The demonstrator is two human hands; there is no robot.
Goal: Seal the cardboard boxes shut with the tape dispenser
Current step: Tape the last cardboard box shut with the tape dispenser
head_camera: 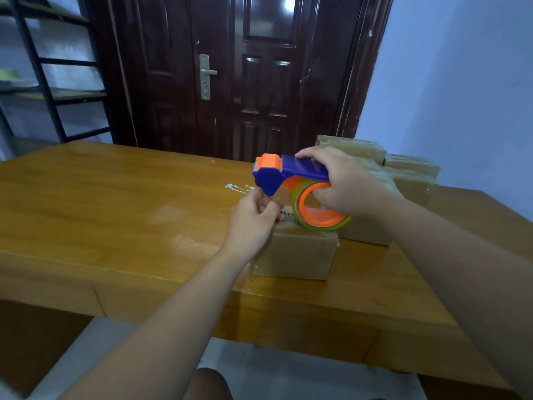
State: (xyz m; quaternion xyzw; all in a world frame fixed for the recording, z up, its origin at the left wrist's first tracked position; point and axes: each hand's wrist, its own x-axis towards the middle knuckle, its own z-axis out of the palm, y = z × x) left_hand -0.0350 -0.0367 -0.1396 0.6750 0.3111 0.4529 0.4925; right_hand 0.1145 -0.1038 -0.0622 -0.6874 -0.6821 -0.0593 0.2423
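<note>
Far left: black metal shelf rack (43, 67). Dark door (230, 76) behind the wooden table (101, 197).

Left hand (253, 217): fingers curled tight together just under the nose of the tape dispenser (277, 174). It appears to pinch the tape end (274, 201), but the film is clear and barely visible, so this is a judgement.

Right hand (346, 183): wrapped round the dispenser's blue handle, fingers reaching into the orange core of the tape roll (317, 220). The dispenser is held above the cardboard box (300, 255), roll touching or just over its top.

The box sits near the table's front edge. Taped boxes (409, 174) are piled behind it to the right.

Key relation: the dispenser's long axis runs left–right with the nose pointing left, and the left hand is the nearer one to the nose. The box lies directly below both hands, so the tape probably needs anchoring on its left side.
</note>
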